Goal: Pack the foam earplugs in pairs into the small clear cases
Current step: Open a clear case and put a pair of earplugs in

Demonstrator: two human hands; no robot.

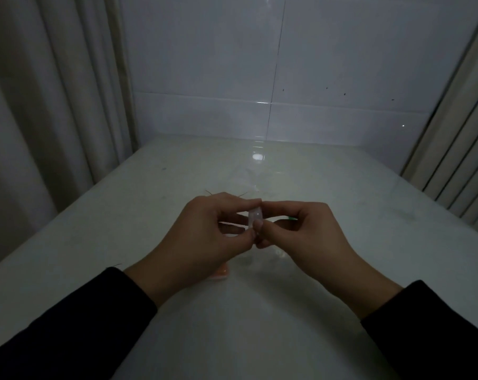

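Observation:
A small clear case (254, 217) is held upright above the middle of the white table (355, 234). My left hand (205, 237) pinches its left side between thumb and fingers. My right hand (306, 234) pinches its right edge with thumb and forefinger. Whether the case holds earplugs cannot be made out in the dim light. An orange object (221, 273), perhaps a case with orange earplugs, lies on the table under my left wrist, mostly hidden. A small green bit (292, 218) shows behind my right fingers.
A crumpled clear plastic bag (250, 182) lies on the table beyond my hands. A tiled wall (287, 78) closes the far end. Curtains (40, 105) hang along the left side, and slatted panels (457, 160) stand at the right.

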